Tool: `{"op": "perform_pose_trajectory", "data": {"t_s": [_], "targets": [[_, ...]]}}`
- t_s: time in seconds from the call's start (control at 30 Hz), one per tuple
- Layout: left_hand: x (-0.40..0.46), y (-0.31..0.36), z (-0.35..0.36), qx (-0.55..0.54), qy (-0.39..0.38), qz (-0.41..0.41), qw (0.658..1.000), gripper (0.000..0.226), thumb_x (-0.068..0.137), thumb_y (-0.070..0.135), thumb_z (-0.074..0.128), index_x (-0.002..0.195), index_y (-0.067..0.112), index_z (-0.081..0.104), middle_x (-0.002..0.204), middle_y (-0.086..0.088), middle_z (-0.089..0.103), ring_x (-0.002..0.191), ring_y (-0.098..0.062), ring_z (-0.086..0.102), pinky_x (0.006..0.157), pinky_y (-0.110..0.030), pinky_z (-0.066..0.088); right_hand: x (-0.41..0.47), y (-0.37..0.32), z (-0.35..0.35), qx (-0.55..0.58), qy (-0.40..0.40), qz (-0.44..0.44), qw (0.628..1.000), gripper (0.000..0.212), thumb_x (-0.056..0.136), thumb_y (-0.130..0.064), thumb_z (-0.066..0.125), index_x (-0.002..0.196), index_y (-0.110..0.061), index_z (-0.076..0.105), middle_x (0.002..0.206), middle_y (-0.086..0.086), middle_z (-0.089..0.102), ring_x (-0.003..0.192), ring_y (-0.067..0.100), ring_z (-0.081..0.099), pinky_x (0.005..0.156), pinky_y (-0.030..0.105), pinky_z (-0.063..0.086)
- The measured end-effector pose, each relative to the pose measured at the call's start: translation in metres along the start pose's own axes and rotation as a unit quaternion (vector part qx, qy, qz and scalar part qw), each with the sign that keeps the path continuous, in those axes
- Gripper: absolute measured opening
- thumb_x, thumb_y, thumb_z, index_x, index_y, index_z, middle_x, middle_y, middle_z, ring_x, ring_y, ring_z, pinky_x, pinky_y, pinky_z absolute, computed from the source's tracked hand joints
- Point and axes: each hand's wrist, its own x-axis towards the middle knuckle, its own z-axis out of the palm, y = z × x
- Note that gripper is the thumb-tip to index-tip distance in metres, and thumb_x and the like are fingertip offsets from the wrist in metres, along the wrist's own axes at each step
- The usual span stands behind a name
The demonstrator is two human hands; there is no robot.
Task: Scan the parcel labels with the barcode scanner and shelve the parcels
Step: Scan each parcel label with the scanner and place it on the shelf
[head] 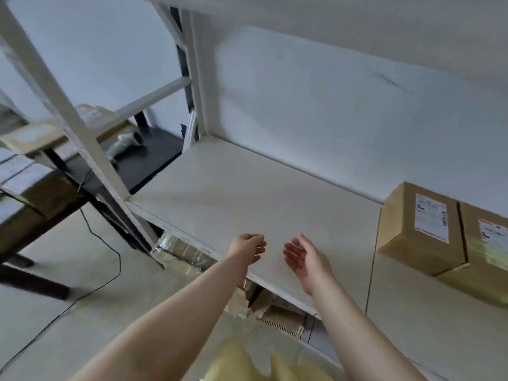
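My left hand (248, 247) and my right hand (303, 258) hover side by side over the front edge of the white shelf board (247, 193), both empty with relaxed fingers and palms facing each other. Two cardboard parcels with white labels stand on the shelf at the right, one (420, 229) against the other (486, 254). The barcode scanner (123, 145) lies on the black table (154, 160) at the left, beyond the shelf's post. More labelled parcels (24, 174) are stacked on that table's near left part.
A white slanted shelf post (68, 105) stands between the table and the shelf. Taped cardboard parcels (181, 251) lie on the lower level under the board. A black cable (104, 243) runs down to the floor. The shelf above (357, 28) overhangs.
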Motion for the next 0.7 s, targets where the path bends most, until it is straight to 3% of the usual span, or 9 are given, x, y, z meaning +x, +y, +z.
{"op": "perform_pose_trajectory", "data": {"t_s": [0.07,0.2,0.33,0.5,0.7], "targets": [[-0.004,0.001,-0.054,-0.043,0.029,-0.001,0.999,0.006,0.099,0.015,0.062,0.097,0.010,0.065,0.089,-0.004,0.069,0.077,-0.015,0.064,0.069,-0.026,0.051,-0.008,0.020,0.043,-0.015,-0.022,0.010,1.000,0.022,0.096,-0.027,0.063,0.095,-0.005,0.065,0.080,0.011,0.070,0.067,0.021,0.066,0.062,0.027,0.056],[-0.016,-0.001,-0.166,-0.116,0.089,-0.003,0.989,0.007,0.097,0.015,0.065,0.094,0.009,0.066,0.086,-0.005,0.070,0.072,-0.014,0.065,0.064,-0.025,0.052,-0.030,0.073,0.135,-0.056,-0.073,0.035,0.995,0.021,0.096,-0.027,0.064,0.090,-0.007,0.066,0.080,0.010,0.069,0.069,0.021,0.065,0.064,0.029,0.054],[-0.032,-0.006,-0.267,-0.182,0.139,-0.010,0.973,0.008,0.096,0.017,0.067,0.092,0.011,0.067,0.083,-0.003,0.069,0.072,-0.012,0.063,0.070,-0.025,0.051,-0.051,0.123,0.221,-0.102,-0.123,0.047,0.986,0.019,0.094,-0.027,0.067,0.090,-0.009,0.067,0.078,0.008,0.072,0.065,0.018,0.067,0.061,0.026,0.056],[-0.042,-0.008,-0.371,-0.255,0.210,-0.007,0.944,0.009,0.098,0.018,0.066,0.090,0.012,0.065,0.077,0.000,0.067,0.066,-0.009,0.060,0.056,-0.018,0.052,-0.076,0.171,0.312,-0.149,-0.188,0.073,0.968,0.018,0.095,-0.026,0.066,0.090,-0.008,0.066,0.076,0.007,0.071,0.066,0.017,0.065,0.065,0.026,0.054],[-0.027,0.000,-0.451,-0.317,0.248,0.007,0.915,0.009,0.097,0.022,0.066,0.096,0.014,0.066,0.088,-0.001,0.071,0.078,-0.011,0.066,0.067,-0.022,0.051,-0.083,0.208,0.403,-0.218,-0.219,0.086,0.947,0.021,0.096,-0.028,0.065,0.095,-0.007,0.067,0.079,0.006,0.070,0.067,0.016,0.065,0.069,0.026,0.055]]}}
